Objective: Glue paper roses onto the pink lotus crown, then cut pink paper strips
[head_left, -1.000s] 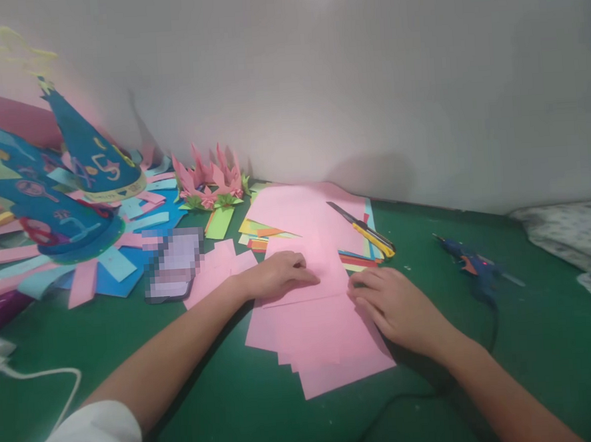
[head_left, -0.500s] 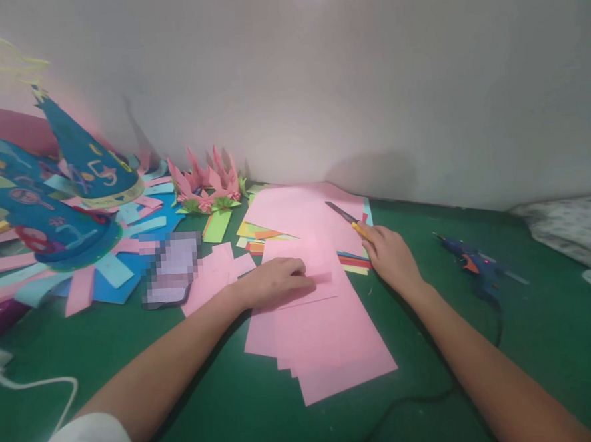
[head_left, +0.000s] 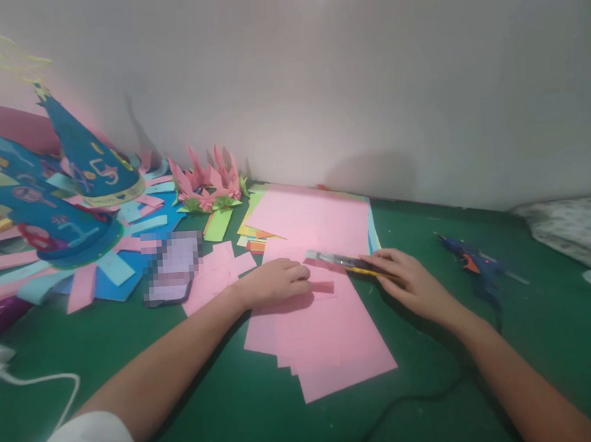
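Observation:
My left hand (head_left: 279, 285) is closed at its fingertips on a small pink paper strip (head_left: 323, 287), which sticks out to the right. Beneath it lie overlapping pink paper sheets (head_left: 343, 351). In my right hand (head_left: 414, 284) is a box cutter (head_left: 353, 264) with a black and yellow handle. Its silvery front end points left over the sheets, a short way above the strip; I cannot tell whether it touches the paper. Behind it, a larger pink sheet (head_left: 315, 210) covers coloured papers.
A phone (head_left: 175, 268) and small pink paper pieces (head_left: 218, 272) lie left. Farther left stand decorated blue cone hats (head_left: 91, 153). A pink paper crown (head_left: 210, 183) is near the wall. At right, a blue glue gun (head_left: 473, 260) trails its cord; a white cable (head_left: 45, 381) lies left.
My right hand has moved nearer and turned, bringing the box cutter down and left over the paper. The back pink sheet now lies flatter. My left hand has hardly moved.

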Motion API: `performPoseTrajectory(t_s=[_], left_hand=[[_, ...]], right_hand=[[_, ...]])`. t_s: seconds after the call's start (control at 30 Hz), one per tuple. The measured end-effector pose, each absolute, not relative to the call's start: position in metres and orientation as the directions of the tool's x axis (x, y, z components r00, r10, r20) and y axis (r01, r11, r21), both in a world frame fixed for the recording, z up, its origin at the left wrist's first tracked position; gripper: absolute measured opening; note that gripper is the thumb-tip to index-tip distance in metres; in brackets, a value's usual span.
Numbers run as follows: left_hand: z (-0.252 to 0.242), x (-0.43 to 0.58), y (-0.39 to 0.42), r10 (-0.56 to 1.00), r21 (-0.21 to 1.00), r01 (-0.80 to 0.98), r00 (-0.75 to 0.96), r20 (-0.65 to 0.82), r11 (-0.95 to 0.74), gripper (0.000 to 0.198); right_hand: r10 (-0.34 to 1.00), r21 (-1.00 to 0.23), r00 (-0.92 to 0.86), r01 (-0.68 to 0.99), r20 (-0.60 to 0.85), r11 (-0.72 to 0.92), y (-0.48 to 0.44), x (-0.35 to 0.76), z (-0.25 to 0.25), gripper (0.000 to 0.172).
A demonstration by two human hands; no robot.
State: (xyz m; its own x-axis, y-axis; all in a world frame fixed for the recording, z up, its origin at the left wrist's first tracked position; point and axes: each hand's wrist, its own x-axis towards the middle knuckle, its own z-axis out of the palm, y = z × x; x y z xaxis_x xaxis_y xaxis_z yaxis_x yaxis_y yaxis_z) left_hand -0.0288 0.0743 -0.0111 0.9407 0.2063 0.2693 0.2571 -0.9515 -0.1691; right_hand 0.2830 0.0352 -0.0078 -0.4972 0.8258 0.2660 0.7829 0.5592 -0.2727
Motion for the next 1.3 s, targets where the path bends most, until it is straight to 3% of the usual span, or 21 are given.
performPoseTrajectory(t_s=[0.27, 0.4, 0.53, 0.67, 0.9, 1.3], left_hand=[[-0.02, -0.031, 0.076, 0.263, -0.112, 0.308, 0.917, 0.299, -0.945, 0.02], [-0.023, -0.028, 0.077, 0.354, 0.067, 0.354, 0.864, 0.359, -0.933, 0.023], [-0.023, -0.026, 0.078, 0.372, 0.253, 0.289, 0.837, 0.402, -0.923, 0.025], [-0.025, -0.026, 0.081, 0.372, 0.315, 0.26, 0.848, 0.378, -0.913, 0.025], [-0.029, -0.026, 0.086, 0.415, 0.439, 0.233, 0.826, 0.382, -0.868, 0.024], [-0.025, -0.024, 0.083, 0.442, 0.429, 0.265, 0.808, 0.389, -0.863, 0.023]], right_hand=[[0.788, -0.192, -0.586, 0.765, 0.189, 0.615, 0.033, 0.28, -0.008, 0.053], [0.793, -0.206, -0.586, 0.766, 0.165, 0.609, 0.028, 0.273, -0.001, 0.05], [0.783, -0.235, -0.609, 0.749, 0.126, 0.62, 0.024, 0.262, 0.003, 0.04], [0.762, -0.241, -0.629, 0.723, 0.157, 0.647, 0.027, 0.257, -0.004, 0.033], [0.722, -0.273, -0.665, 0.671, 0.19, 0.69, 0.028, 0.259, -0.009, 0.036], [0.687, -0.281, -0.698, 0.631, 0.2, 0.723, 0.031, 0.262, -0.005, 0.039]])
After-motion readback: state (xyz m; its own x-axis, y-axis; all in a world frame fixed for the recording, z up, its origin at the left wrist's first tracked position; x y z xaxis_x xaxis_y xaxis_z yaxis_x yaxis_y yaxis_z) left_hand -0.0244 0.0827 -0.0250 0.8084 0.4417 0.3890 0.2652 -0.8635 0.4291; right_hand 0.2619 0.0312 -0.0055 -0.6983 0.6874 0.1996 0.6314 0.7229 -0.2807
